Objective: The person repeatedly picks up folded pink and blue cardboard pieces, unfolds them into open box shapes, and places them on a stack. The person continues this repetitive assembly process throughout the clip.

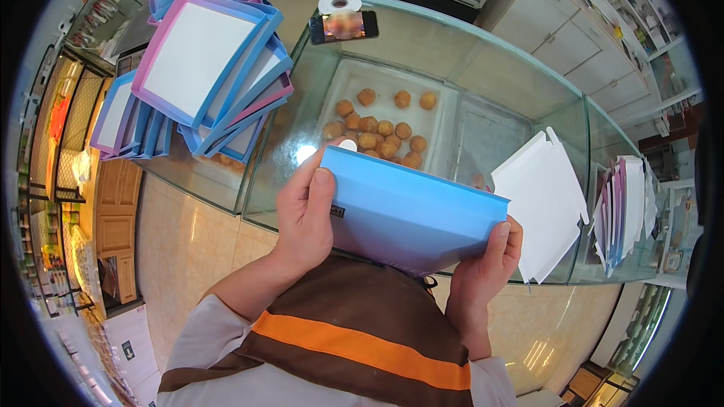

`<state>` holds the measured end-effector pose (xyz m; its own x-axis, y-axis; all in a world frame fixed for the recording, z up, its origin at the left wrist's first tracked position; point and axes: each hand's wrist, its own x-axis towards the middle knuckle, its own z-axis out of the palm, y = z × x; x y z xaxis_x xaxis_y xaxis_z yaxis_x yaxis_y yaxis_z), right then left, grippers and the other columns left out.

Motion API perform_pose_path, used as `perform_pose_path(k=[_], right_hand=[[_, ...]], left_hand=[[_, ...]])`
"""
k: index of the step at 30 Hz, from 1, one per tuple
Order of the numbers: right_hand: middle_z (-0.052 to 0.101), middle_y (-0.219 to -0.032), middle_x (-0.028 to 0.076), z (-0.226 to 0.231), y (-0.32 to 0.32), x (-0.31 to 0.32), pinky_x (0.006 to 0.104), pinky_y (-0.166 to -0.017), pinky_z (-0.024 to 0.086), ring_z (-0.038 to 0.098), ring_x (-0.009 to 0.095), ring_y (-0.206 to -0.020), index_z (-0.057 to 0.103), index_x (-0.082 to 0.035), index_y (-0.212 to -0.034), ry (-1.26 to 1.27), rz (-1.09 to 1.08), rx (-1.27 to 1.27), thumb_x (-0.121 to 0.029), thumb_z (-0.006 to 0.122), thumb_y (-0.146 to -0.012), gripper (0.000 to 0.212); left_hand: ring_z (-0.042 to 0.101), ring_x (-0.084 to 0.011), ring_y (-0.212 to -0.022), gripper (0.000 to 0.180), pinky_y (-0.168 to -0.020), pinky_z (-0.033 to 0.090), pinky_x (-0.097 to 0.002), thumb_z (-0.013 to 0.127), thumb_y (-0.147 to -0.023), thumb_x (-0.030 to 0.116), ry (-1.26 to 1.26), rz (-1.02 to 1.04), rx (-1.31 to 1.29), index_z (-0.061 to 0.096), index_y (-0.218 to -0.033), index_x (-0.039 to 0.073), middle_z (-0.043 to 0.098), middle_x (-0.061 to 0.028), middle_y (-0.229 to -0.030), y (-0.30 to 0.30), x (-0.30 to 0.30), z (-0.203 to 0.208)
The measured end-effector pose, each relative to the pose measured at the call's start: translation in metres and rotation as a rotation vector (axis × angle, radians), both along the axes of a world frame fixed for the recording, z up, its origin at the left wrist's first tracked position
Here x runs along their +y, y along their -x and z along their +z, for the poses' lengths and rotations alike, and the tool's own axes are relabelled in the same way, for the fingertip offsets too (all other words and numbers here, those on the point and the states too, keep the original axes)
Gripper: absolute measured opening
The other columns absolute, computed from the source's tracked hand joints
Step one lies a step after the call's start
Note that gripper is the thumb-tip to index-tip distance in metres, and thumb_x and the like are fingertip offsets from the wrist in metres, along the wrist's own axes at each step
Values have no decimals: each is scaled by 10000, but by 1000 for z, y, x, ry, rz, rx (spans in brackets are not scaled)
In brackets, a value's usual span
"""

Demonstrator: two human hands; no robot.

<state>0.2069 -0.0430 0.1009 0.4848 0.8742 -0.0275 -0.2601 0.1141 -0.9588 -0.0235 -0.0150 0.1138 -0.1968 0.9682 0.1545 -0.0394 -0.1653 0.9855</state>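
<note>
A cardboard box piece (415, 215), shading from blue to purple, is held up in front of my apron, its side turned toward me. My left hand (308, 215) grips its left end with the thumb on the near face. At the right end my right hand (489, 260) has its thumb on the near face too. A small white disc (347, 145) shows at the top edge by my left fingers; I cannot tell what it is. Just beyond the right end, a flat white cardboard blank (539, 203) lies on the glass counter.
Folded blue and pink box trays (200, 53) are piled at the left. Under the glass counter top (483, 53) sit round brown pastries (388, 128) in a white tray. A phone (345, 28) and a white roll (339, 2) stand at the back. More flat blanks (622, 207) lean at the right.
</note>
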Motion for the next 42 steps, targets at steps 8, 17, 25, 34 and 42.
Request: perform_pose_path(k=[8, 17, 25, 34, 42], right_hand=[[689, -1057, 89, 9, 5, 2, 287, -905, 476, 613, 131, -969, 630, 17, -1088, 14, 6, -36, -246, 577, -1044, 272], [697, -1082, 115, 28, -23, 13, 362, -1023, 432, 623, 187, -1040, 644, 20, -1110, 69, 393, 218, -263, 626, -1004, 302], [672, -811, 5, 1, -66, 45, 480, -1112, 349, 644, 206, -880, 722, -119, -867, -13, 1218, -1004, -90, 767, -800, 85], [660, -831, 54, -58, -55, 29, 464, -1040, 407, 644, 263, -900, 664, -121, -1228, -73, 1123, -1406, -83, 707, -847, 385], [633, -1098, 84, -48, -54, 32, 438, -983, 419, 597, 288, -1035, 552, -110, -1392, -138, 1090, -1435, 52, 637, -746, 671]], left_hand=[[546, -49, -895, 189, -822, 452, -237, 520, -1076, 203, -57, 105, -127, 561, -1072, 18, 635, -24, -997, -8, -1, -8], [543, -93, -823, 170, -823, 437, -266, 625, -1003, 217, 76, -147, -346, 601, -985, 50, 617, -7, -892, 28, 7, 11], [606, -274, -940, 45, -1057, 375, -444, 679, -882, 96, 55, -1032, 774, 668, -924, 85, 669, -66, -916, 91, 32, -42], [585, -251, -1051, 93, -1104, 336, -489, 685, -878, 129, 13, -937, 1210, 685, -970, 124, 614, -75, -1039, 61, 23, -79], [592, -236, -1052, 49, -1172, 286, -509, 731, -807, 149, -252, -895, 1209, 711, -771, 122, 588, -69, -1042, 74, 20, -79]])
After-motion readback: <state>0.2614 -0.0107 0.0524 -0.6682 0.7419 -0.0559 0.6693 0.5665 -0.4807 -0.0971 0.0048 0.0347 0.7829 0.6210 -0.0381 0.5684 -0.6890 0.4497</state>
